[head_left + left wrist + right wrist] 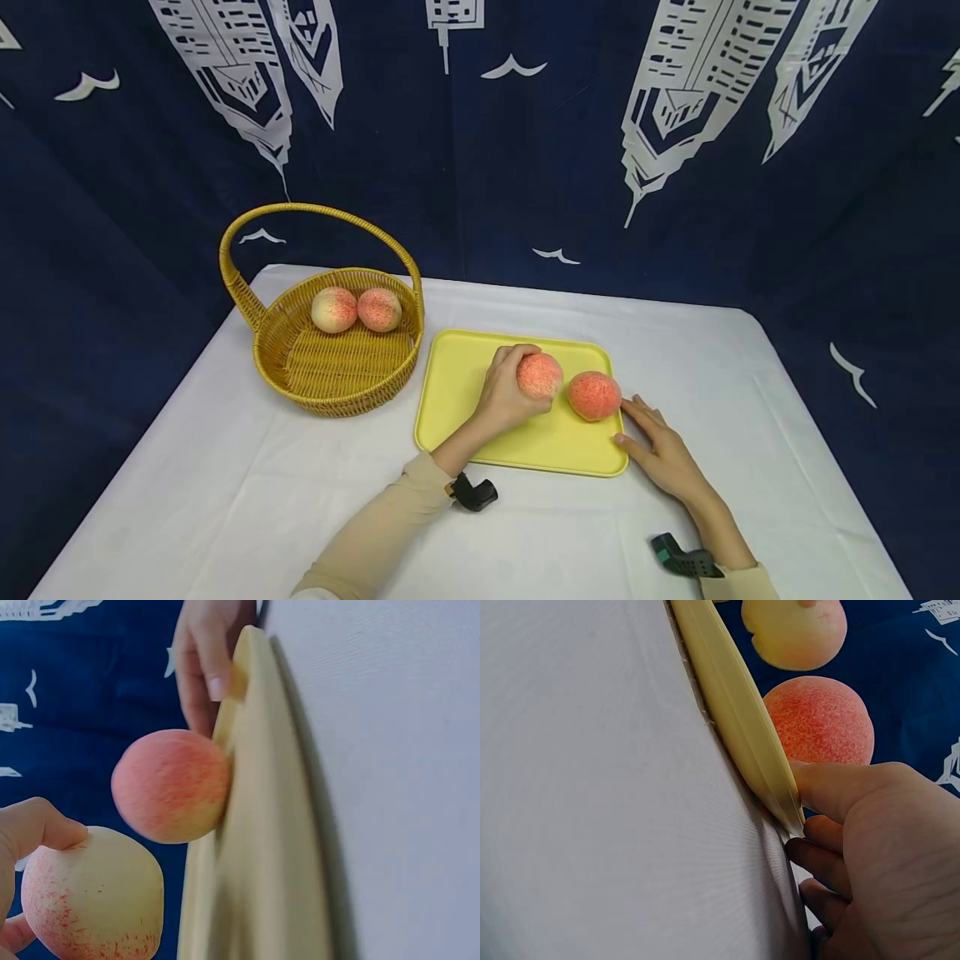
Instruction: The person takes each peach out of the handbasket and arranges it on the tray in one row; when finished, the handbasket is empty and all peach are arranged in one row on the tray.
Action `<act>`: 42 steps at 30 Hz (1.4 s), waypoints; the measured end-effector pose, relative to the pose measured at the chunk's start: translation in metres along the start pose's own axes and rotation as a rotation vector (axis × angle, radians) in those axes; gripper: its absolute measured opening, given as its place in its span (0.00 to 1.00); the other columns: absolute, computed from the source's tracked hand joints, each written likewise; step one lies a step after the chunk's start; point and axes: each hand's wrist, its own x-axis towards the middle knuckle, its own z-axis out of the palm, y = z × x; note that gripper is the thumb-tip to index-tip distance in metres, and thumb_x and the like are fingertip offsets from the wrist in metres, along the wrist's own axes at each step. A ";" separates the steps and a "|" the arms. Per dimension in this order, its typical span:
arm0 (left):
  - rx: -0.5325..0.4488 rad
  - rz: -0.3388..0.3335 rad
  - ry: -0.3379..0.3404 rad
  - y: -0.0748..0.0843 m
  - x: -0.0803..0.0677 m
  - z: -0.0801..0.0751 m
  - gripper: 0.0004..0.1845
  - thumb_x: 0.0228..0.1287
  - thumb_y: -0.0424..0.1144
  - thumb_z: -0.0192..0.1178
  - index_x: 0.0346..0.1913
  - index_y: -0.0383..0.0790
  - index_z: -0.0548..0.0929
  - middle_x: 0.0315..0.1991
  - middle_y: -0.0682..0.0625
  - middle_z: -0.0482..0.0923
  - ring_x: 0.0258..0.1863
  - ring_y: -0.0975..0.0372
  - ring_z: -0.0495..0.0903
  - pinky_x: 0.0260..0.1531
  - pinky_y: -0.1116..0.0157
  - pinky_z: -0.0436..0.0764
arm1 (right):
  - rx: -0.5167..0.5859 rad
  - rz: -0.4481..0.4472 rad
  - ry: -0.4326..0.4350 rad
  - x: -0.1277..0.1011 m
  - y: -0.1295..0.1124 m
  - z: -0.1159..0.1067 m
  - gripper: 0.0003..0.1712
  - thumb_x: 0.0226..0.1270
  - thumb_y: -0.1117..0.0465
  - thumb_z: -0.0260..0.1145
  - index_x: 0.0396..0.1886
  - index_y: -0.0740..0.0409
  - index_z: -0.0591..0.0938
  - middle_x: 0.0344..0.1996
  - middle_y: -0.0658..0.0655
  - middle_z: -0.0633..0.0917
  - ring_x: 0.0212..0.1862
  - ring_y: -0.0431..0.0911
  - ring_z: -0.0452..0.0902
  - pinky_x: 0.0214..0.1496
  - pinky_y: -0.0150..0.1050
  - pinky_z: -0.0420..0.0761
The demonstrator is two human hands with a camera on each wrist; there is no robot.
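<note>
My left hand grips a pink-and-cream peach over the middle of a yellow tray. The left wrist view shows thumb and fingers curled round that peach. A second, redder peach lies on the tray just to its right. My right hand lies flat on the table, its fingers straight along the tray's right edge. In the right wrist view its thumb presses the tray's rim beside the red peach.
A woven yellow basket with a tall handle stands left of the tray and holds two peaches. A white cloth covers the table. A dark blue printed curtain hangs behind it.
</note>
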 end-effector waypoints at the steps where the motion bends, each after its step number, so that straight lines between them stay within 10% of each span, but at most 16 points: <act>1: 0.001 -0.010 0.001 -0.001 0.000 0.002 0.36 0.37 0.33 0.75 0.57 0.46 0.77 0.54 0.45 0.72 0.52 0.53 0.74 0.51 0.52 0.78 | 0.005 0.002 -0.003 0.000 0.000 0.000 0.35 0.68 0.53 0.65 0.70 0.63 0.68 0.71 0.73 0.62 0.73 0.71 0.51 0.71 0.68 0.49; 42: 0.019 -0.014 -0.023 -0.020 -0.002 0.026 0.39 0.44 0.35 0.77 0.63 0.44 0.73 0.57 0.43 0.69 0.56 0.52 0.73 0.57 0.52 0.76 | -0.006 -0.017 0.016 0.000 0.002 0.001 0.34 0.67 0.53 0.65 0.69 0.61 0.69 0.71 0.73 0.63 0.72 0.71 0.52 0.72 0.67 0.49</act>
